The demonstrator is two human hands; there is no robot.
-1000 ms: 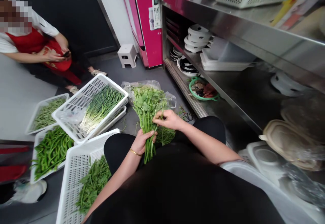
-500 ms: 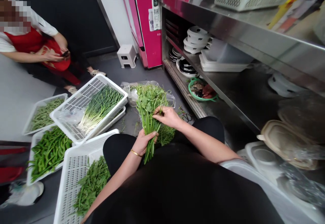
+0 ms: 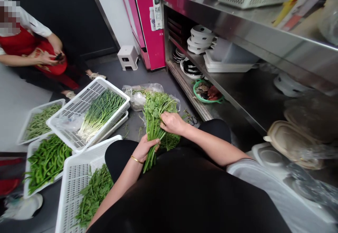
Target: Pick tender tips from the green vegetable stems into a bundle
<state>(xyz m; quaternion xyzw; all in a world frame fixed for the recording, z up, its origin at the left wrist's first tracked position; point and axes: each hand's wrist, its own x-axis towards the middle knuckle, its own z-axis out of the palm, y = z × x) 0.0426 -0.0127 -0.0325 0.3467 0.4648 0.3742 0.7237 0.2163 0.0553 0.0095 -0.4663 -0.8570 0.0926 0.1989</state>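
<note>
My left hand (image 3: 146,146), with a gold bangle at the wrist, is wrapped round the lower stems of a bunch of leafy greens (image 3: 155,115) held upright over my lap. My right hand (image 3: 171,122) is closed on the stems higher up, just under the leaves. Below my left arm a white slotted basket (image 3: 76,169) holds picked greens (image 3: 93,194). Behind the bunch a clear plastic bag (image 3: 139,94) with more greens lies on the floor.
White baskets of green onions (image 3: 99,111), green peppers (image 3: 46,161) and beans (image 3: 38,120) sit on the floor at left. A person in a red apron (image 3: 29,46) sits at far left holding a phone. A steel shelf (image 3: 232,81) with dishes runs along the right. A small white stool (image 3: 127,57) stands by a pink cabinet (image 3: 155,14).
My right hand has slid down from the leafy top of the bunch and closed on the stems. The camera has shifted slightly, moving everything a little left.
</note>
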